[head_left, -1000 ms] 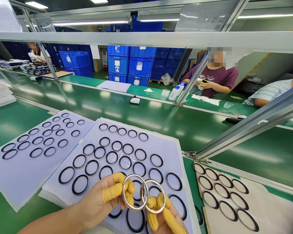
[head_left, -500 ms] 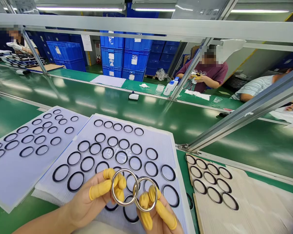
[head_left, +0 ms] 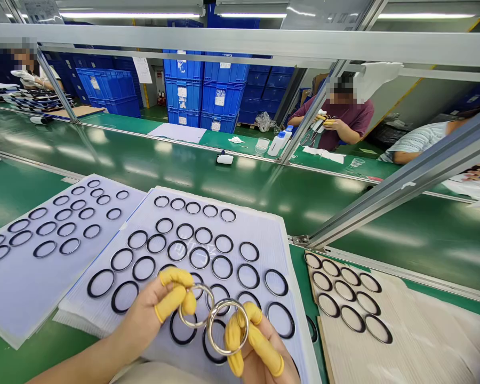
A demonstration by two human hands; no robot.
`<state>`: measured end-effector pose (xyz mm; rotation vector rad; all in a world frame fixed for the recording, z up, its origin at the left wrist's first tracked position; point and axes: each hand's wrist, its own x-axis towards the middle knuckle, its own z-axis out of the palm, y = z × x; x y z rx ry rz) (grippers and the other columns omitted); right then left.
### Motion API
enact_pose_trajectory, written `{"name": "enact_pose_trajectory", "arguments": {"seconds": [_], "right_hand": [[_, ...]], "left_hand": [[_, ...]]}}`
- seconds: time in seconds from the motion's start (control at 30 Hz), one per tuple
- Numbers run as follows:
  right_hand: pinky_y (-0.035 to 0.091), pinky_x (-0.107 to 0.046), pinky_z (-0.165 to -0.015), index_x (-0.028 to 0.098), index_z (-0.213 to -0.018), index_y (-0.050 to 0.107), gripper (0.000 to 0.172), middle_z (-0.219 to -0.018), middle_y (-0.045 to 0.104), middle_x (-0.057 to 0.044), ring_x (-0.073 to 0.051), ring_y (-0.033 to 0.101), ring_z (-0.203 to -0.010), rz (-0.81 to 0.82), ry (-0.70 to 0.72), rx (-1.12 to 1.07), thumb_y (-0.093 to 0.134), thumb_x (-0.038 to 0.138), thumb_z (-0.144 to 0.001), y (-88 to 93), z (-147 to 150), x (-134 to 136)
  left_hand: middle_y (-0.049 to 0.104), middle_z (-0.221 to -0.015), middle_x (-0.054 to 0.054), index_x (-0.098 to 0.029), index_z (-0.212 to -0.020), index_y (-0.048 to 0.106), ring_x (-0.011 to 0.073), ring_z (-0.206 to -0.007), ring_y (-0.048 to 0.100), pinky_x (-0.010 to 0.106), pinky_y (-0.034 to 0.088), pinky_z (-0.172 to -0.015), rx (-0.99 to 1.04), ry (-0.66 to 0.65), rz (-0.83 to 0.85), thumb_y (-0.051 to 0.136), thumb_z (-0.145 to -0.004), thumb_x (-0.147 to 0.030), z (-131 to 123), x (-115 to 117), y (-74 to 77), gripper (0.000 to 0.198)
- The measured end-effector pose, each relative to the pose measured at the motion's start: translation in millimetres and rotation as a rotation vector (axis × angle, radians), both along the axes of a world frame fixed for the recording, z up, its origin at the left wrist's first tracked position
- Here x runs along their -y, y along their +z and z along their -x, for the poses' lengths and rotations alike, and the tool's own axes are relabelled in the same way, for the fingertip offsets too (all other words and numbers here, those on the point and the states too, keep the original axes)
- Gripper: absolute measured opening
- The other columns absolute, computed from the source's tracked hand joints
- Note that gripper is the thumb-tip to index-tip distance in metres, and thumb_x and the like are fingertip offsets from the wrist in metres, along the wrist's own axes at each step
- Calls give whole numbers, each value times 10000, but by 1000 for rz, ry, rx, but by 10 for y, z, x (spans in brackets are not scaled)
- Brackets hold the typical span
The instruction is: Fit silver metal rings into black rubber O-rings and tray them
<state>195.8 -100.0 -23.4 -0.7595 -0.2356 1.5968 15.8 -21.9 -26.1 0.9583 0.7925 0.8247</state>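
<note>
My left hand (head_left: 156, 304), with yellow finger cots on its fingertips, pinches a shiny silver metal ring (head_left: 183, 318) by its upper left side. A second silver metal ring (head_left: 210, 337) is gripped in my right hand (head_left: 256, 341), which wears the same yellow cots. In the picture the two rings overlap at their facing edges; whether they touch I cannot tell. Under both hands lies a white foam sheet (head_left: 260, 221) with several black-edged rings (head_left: 199, 257) spread over it in rough rows. My hands partly cover the nearest ones.
More rings lie on a left-hand sheet (head_left: 24, 288) and a beige right-hand sheet (head_left: 408, 320). A slanted metal post (head_left: 384, 192) rises at the right. Past the green conveyor belt (head_left: 152, 165), co-workers sit near white bottles (head_left: 278, 144). Blue crates (head_left: 220, 96) are stacked behind.
The left ring has tilted and shifted slightly left; the right ring has moved left and now overlaps in front of it. On the belt, a small white-and-black object has slid right.
</note>
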Motion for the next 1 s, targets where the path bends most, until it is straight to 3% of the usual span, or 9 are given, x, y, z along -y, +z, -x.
{"name": "enact_pose_trajectory", "arguments": {"seconds": [0.13, 0.27, 0.43, 0.6, 0.73, 0.8, 0.9, 1.0], "right_hand": [[397, -223, -517, 213, -759, 708, 289, -642, 670, 19, -95, 529, -490, -2, 39, 84, 838, 459, -681, -36, 28, -19], [423, -200, -513, 202, -793, 708, 294, -618, 670, 21, -93, 563, -504, -17, 62, 124, 830, 452, -699, -110, 43, -22], [405, -187, -502, 205, -776, 692, 332, -616, 671, 19, -78, 524, -489, -13, 53, 165, 830, 492, -682, -114, 54, -36], [416, -240, -580, 226, -783, 719, 352, -643, 629, 6, -119, 494, -591, -64, -48, 538, 840, 522, -639, -170, 45, 3], [368, -262, -538, 234, -719, 694, 352, -601, 556, 11, -139, 435, -569, -90, -130, 846, 710, 583, -760, -217, 66, 30], [340, -262, -517, 224, -652, 650, 412, -563, 517, 20, -133, 420, -530, -109, -197, 923, 628, 596, -825, -193, 88, 21], [327, -257, -514, 203, -548, 574, 512, -496, 485, 32, -114, 418, -477, -116, -176, 824, 580, 614, -853, -143, 116, 0], [313, -240, -508, 189, -557, 586, 494, -481, 525, 29, -103, 436, -475, -107, -110, 629, 636, 602, -823, -154, 126, -3]], "left_hand": [[580, -693, 22, -168, -780, 708, 123, -625, 483, 243, 391, -607, -74, -299, -48, 718, -787, -499, -43, 84, 21, 331], [576, -695, 44, -154, -718, 714, 139, -643, 498, 253, 397, -620, -69, -397, -138, 647, -799, -601, -27, 101, 67, 459], [512, -649, 17, -149, -677, 678, 128, -626, 448, 244, 374, -605, -104, -363, -100, 702, -750, -595, 7, 96, 51, 453], [530, -642, 17, -156, -664, 667, 118, -606, 431, 232, 360, -583, -124, -276, -113, 706, -772, -544, -2, 119, -5, 404], [566, -647, 29, -157, -634, 646, 124, -620, 467, 230, 379, -593, -134, -242, -152, 718, -779, -500, -29, 139, -20, 379], [568, -644, 24, -155, -637, 633, 112, -598, 457, 219, 369, -572, -87, -254, -95, 721, -773, -508, -40, 148, -17, 388], [549, -619, 7, -151, -644, 617, 88, -546, 418, 202, 347, -535, 15, -271, 56, 739, -733, -555, -51, 159, 2, 431], [509, -563, -14, -145, -633, 611, 78, -518, 396, 198, 345, -529, 33, -246, 142, 775, -678, -576, -61, 162, 32, 464]]}}
